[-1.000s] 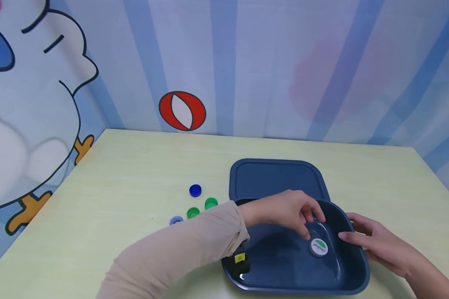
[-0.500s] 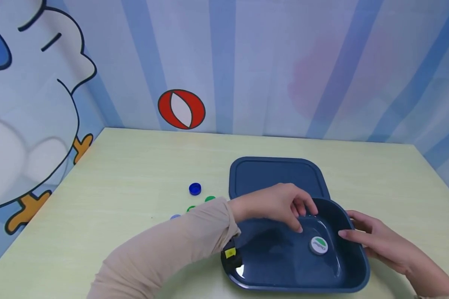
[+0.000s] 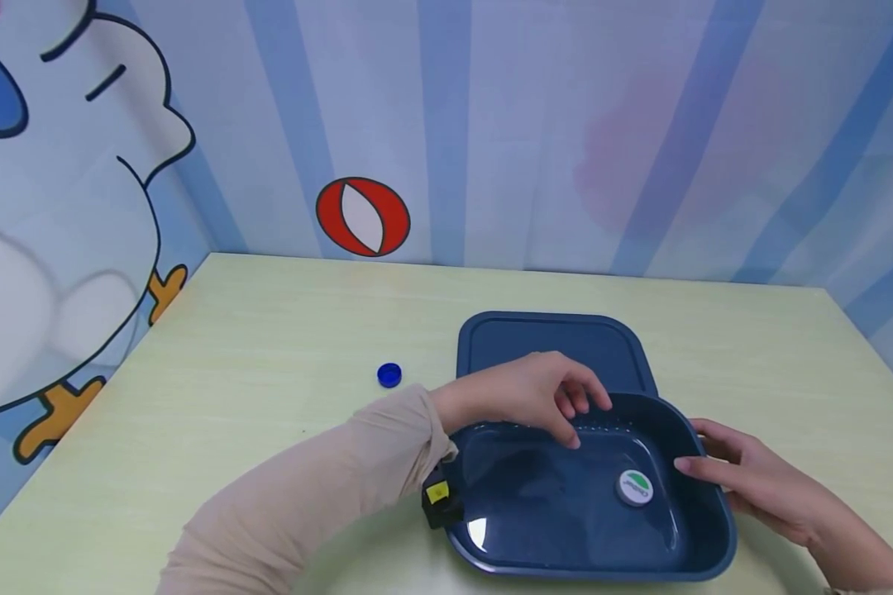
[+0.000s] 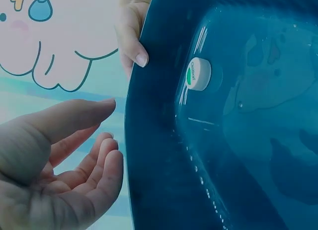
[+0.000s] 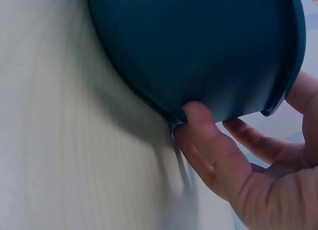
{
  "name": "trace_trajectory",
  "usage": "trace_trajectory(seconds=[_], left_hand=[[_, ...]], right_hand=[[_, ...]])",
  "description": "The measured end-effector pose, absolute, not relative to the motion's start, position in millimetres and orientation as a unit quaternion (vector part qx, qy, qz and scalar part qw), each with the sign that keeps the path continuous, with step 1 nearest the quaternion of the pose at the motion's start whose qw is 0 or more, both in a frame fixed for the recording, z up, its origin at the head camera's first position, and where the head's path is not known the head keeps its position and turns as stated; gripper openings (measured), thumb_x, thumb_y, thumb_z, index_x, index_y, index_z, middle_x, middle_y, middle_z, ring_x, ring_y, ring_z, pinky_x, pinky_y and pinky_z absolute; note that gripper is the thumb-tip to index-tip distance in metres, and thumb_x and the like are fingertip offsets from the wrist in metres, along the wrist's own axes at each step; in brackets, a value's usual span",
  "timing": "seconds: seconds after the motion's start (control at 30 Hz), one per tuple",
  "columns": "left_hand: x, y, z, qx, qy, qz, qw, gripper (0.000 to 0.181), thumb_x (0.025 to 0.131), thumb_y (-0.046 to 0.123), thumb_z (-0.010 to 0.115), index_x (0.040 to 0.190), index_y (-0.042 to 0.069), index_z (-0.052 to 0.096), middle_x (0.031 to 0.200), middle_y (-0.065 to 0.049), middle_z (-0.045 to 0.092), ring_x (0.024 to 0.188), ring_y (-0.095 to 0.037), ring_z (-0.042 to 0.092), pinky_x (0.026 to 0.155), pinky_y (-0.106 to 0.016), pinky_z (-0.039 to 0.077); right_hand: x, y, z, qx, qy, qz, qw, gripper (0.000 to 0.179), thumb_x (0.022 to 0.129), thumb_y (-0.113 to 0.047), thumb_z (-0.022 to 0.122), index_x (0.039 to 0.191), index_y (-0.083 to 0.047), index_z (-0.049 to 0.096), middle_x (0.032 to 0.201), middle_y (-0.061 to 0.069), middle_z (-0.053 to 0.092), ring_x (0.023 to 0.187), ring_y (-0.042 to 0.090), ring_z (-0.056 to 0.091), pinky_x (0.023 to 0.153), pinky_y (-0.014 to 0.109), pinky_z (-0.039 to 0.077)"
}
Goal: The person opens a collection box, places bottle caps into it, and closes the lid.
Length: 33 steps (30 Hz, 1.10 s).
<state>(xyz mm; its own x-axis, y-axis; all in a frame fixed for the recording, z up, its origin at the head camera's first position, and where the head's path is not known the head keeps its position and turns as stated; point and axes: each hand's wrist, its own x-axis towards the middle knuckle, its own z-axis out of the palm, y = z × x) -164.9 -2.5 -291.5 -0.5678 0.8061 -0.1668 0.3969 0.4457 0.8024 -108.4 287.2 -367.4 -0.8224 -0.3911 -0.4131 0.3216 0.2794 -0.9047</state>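
White cap (image 3: 635,487): sits on the floor of the blue basin (image 3: 558,529), near the right-hand wall, green-marked face up. Left hand (image 3: 539,392): hovers over the far rim, thumb and fingers curved but parted, with nothing between them. Right hand (image 3: 766,487): pinches the basin's right side, thumb lapped over the rim, well apart from the left. Could go wrong through a jolt: with a hard pull on that edge, might drag or tilt the basin and send the white cap skidding across so slick a floor. Might also knock the left rim with the black wrist unit (image 3: 441,506), slung low under the sleeve (image 3: 320,487). Hard to see beneath that forearm, so could brush the blue cap (image 3: 389,375) with a careless swing. Likely to fumble a pinch, too, on a low, smooth disc close to a curved wall. Looks like hard, glossy plastic throughout the basin, round-cornered, with bright glints. Seems duller on the lid (image 3: 551,339) behind, flat, with an inset line along the border. Reads as a squat cylinder in the white cap, a hollow ring, open side up, in the blue. Wrinkles softly in beige cloth at the sleeve; shows pale, faint grain on the table (image 3: 216,372).
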Motion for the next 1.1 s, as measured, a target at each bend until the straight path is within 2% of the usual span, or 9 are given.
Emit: trace_trajectory(seconds=[0.33, 0.6, 0.87, 1.1], left_hand=[[-171, -22, -290, 0.361, 0.805, 0.393, 0.259, 0.044, 0.075, 0.000, 0.075, 0.117, 0.006, 0.062, 0.102, -0.013, 0.058, 0.081, -0.013, 0.055, 0.070, -0.020, 0.049], [-177, -44, -289, 0.362, 0.807, 0.402, 0.236, 0.043, 0.077, 0.000, 0.073, 0.118, 0.006, 0.061, 0.104, -0.010, 0.059, 0.092, -0.018, 0.056, 0.076, -0.020, 0.048], [-184, -66, -291, 0.316, 0.816, 0.426, 0.230, 0.044, 0.078, 0.001, 0.072, 0.119, 0.007, 0.060, 0.107, -0.011, 0.059, 0.101, -0.027, 0.054, 0.077, -0.023, 0.050], [-186, -82, -291, 0.295, 0.817, 0.443, 0.224, 0.045, 0.078, 0.001, 0.072, 0.120, 0.006, 0.059, 0.104, -0.009, 0.058, 0.101, -0.030, 0.054, 0.078, -0.025, 0.050]], right_hand=[[-107, 287, -368, -0.022, 0.742, -0.604, 0.289, 0.055, 0.096, -0.015, 0.048, 0.137, 0.010, 0.021, 0.114, 0.009, 0.054, 0.095, 0.023, 0.061, 0.078, 0.047, 0.052], [-106, 288, -368, -0.013, 0.744, -0.603, 0.287, 0.053, 0.096, -0.015, 0.049, 0.136, 0.009, 0.025, 0.116, 0.011, 0.054, 0.095, 0.023, 0.061, 0.078, 0.048, 0.052], [-106, 288, -367, -0.018, 0.747, -0.602, 0.283, 0.055, 0.096, -0.015, 0.050, 0.136, 0.010, 0.023, 0.116, 0.011, 0.053, 0.094, 0.023, 0.061, 0.077, 0.048, 0.052], [-107, 288, -368, -0.027, 0.737, -0.610, 0.288, 0.052, 0.096, -0.014, 0.049, 0.136, 0.009, 0.026, 0.114, 0.010, 0.053, 0.094, 0.024, 0.061, 0.077, 0.048, 0.052]])
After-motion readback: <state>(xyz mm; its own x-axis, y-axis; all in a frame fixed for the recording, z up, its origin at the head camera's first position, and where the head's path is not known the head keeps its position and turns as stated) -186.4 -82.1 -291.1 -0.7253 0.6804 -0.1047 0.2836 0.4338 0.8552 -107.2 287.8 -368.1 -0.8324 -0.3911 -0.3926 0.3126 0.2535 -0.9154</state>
